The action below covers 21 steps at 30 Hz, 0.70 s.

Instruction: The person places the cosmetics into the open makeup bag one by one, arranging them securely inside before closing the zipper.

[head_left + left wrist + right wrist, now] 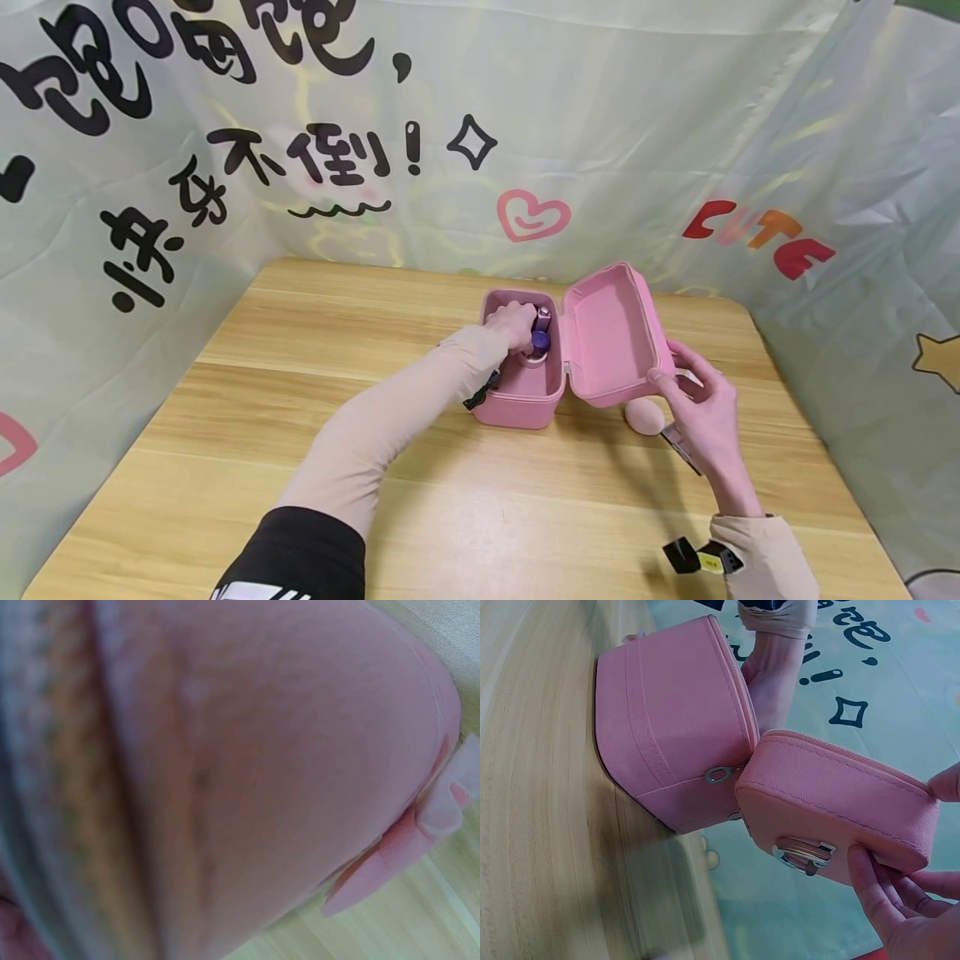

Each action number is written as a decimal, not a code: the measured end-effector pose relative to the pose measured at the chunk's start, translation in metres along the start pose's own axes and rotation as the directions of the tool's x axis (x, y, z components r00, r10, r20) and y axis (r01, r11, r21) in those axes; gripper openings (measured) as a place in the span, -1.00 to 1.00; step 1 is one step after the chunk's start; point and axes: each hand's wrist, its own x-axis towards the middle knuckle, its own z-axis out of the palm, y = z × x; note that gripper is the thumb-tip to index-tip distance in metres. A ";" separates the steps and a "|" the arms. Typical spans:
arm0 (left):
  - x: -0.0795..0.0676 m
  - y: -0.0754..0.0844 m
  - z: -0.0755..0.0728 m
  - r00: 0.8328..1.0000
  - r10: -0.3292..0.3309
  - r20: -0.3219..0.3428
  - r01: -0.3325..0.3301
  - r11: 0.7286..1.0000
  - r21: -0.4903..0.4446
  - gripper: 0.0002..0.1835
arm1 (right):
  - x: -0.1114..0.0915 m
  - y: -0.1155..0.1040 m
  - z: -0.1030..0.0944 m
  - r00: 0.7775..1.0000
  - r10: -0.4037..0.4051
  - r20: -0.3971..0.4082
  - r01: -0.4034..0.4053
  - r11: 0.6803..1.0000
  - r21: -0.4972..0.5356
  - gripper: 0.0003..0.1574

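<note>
A pink zip-up cosmetic case (517, 413) stands on the wooden table, its lid (609, 333) swung out to the right. My left hand (513, 323) reaches down inside the case, beside a purple round-topped item (540, 342) and a small purple tube (543, 317). Its fingertips are hidden there, so I cannot tell whether they hold something. My right hand (701, 400) pinches the lid's outer corner between thumb and fingers. In the right wrist view, the lid's outside (817, 802) bears a metal buckle (804, 855). The case wall (300, 750) fills the left wrist view.
A pale pink round puff (643, 416) and a flat, thin item (681, 448) lie on the table below the lid, near the right hand. Printed cloth (630, 150) hangs behind and around the wooden table (480, 517).
</note>
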 end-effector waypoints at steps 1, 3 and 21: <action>0.001 0.000 0.000 1.000 -0.002 0.006 0.002 1.000 0.001 -0.68 | 0.000 0.000 0.000 1.000 -0.001 0.001 0.001 1.000 0.002 -0.47; 0.001 -0.001 -0.001 1.000 -0.003 0.012 0.003 1.000 0.001 -0.69 | 0.000 0.001 0.001 1.000 -0.004 0.002 0.004 1.000 0.008 -0.47; -0.006 -0.010 -0.027 0.987 0.158 -0.015 -0.158 0.987 -0.003 -0.87 | 0.000 0.001 0.001 1.000 -0.001 -0.008 0.001 1.000 0.031 -0.48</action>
